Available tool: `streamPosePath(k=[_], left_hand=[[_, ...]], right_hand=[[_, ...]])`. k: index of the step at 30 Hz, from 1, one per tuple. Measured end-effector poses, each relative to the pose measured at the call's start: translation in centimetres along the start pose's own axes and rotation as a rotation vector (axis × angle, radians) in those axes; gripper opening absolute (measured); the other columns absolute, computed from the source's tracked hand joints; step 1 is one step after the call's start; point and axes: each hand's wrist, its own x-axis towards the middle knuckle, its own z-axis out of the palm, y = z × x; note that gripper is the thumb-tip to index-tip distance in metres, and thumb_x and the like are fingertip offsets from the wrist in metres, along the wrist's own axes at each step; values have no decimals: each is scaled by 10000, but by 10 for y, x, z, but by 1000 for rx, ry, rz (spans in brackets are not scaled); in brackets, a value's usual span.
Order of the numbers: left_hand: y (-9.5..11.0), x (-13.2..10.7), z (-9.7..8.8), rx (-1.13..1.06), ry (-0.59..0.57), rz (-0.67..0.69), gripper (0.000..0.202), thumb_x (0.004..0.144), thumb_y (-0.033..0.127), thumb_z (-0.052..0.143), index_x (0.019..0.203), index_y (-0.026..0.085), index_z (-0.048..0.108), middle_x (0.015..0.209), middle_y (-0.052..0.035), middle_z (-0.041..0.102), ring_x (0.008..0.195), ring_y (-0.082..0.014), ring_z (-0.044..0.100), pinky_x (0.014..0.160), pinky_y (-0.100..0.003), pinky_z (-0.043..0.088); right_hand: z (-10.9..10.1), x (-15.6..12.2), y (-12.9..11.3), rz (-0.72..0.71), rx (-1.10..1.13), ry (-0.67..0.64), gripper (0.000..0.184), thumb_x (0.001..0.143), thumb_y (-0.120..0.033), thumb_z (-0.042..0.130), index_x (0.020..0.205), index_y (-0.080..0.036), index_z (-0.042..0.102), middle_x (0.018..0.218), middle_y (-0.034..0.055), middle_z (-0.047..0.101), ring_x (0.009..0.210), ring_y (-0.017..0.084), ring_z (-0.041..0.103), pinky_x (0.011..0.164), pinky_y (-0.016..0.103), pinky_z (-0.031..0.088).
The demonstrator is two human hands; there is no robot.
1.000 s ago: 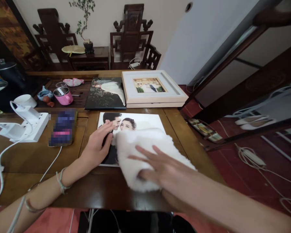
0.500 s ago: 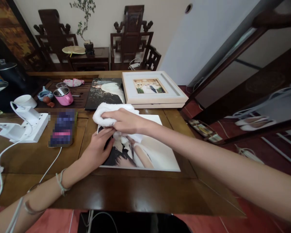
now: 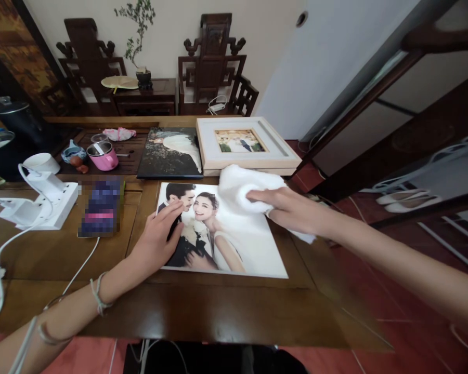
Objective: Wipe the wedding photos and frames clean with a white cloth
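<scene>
Two bare hands meet the photo print (image 3: pixel 253 252), which lies flat on the desk (image 3: pixel 203 314) in front of the person. The left hand (image 3: pixel 161 228) rests on its left edge, palm down, fingers together and thumb apart, holding nothing. The right hand (image 3: pixel 290 208) grips a bunched white cloth (image 3: pixel 234 184) over the far right corner. From that hand the print's bare surface lies leftward and nearer the person; the cloth slants from far left to near right, its tail past the print's right edge. The print's longer side cannot be told under this slant.

A pixelated object (image 3: pixel 101 208) and a white power strip (image 3: pixel 60 208) sit to the left. Beyond are a dark photo panel (image 3: pixel 167 156) and a pale frame (image 3: pixel 283 148). No brand or writing is readable.
</scene>
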Motion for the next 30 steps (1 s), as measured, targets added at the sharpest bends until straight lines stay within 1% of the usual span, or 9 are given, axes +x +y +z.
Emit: streamPosePath(k=[2, 6, 9, 12, 17, 20, 25, 27, 30], left_hand=[[0, 0, -1, -7, 6, -16, 358, 945, 216, 459, 1296, 190, 529, 1414, -133, 518, 1351, -262, 440, 1087, -508, 389], [-1, 2, -1, -26, -19, -48, 402, 944, 227, 460, 1341, 174, 500, 1467, -146, 451, 1395, -269, 367, 1105, -516, 363], [-2, 4, -1, -34, -53, -62, 438, 944, 233, 445, 1375, 159, 475, 1460, -147, 459, 1396, -270, 363, 1114, -528, 345], [-3, 6, 0, -33, -71, -66, 446, 946, 238, 428, 1379, 144, 475, 1465, -149, 451, 1402, -266, 352, 1118, -528, 335], [-4, 5, 0, -3, -75, -45, 446, 950, 242, 415, 1372, 113, 482, 1463, -174, 446, 1398, -276, 360, 1112, -534, 341], [-5, 3, 0, 1, -68, -30, 446, 953, 233, 415, 1381, 118, 470, 1467, -173, 441, 1403, -275, 351, 1111, -536, 341], [-5, 2, 1, -4, -64, -23, 446, 954, 218, 420, 1393, 144, 453, 1467, -160, 448, 1408, -269, 342, 1115, -529, 340], [-5, 2, 2, -3, -59, -22, 448, 957, 220, 417, 1397, 146, 447, 1469, -160, 444, 1409, -269, 341, 1117, -526, 339], [-5, 1, 3, -1, -52, -28, 453, 958, 227, 416, 1405, 150, 438, 1479, -163, 429, 1411, -270, 336, 1122, -520, 334]], right_hand=[[6, -21, -3, 16, -33, -10, 568, 687, -55, 386, 1193, -211, 591, 1224, 88, 649, 1162, 305, 586, 981, 497, 457], [17, -59, -45, -24, -35, -1, 579, 650, 18, 381, 1121, -221, 620, 1550, 74, 312, 1404, 294, 288, 1075, 529, 384], [18, -74, -82, -178, -23, -60, 566, 592, 61, 359, 975, -228, 658, 1492, 25, 415, 1426, 260, 207, 1130, 572, 271], [16, -72, -94, -235, -7, -114, 587, 556, 73, 350, 954, -224, 664, 1467, 18, 449, 1423, 252, 215, 1132, 574, 260], [12, -41, -52, -128, 20, -58, 618, 582, 57, 373, 1083, -196, 633, 1542, 94, 317, 1425, 265, 217, 1127, 562, 279], [3, -14, -18, -98, 17, -45, 596, 627, 28, 373, 1124, -195, 616, 1452, 97, 475, 1411, 283, 270, 1107, 585, 307], [-4, 10, 9, -123, 47, -24, 599, 633, 1, 357, 1139, -193, 612, 1092, 47, 708, 1208, 244, 567, 1117, 527, 328], [2, 3, 7, -117, 48, 16, 596, 627, -2, 358, 1138, -175, 610, 1211, 76, 667, 1289, 257, 488, 1135, 543, 276], [15, -22, -8, -104, 51, 52, 581, 615, 3, 372, 1114, -166, 618, 1499, 113, 403, 1406, 275, 280, 1145, 566, 214]])
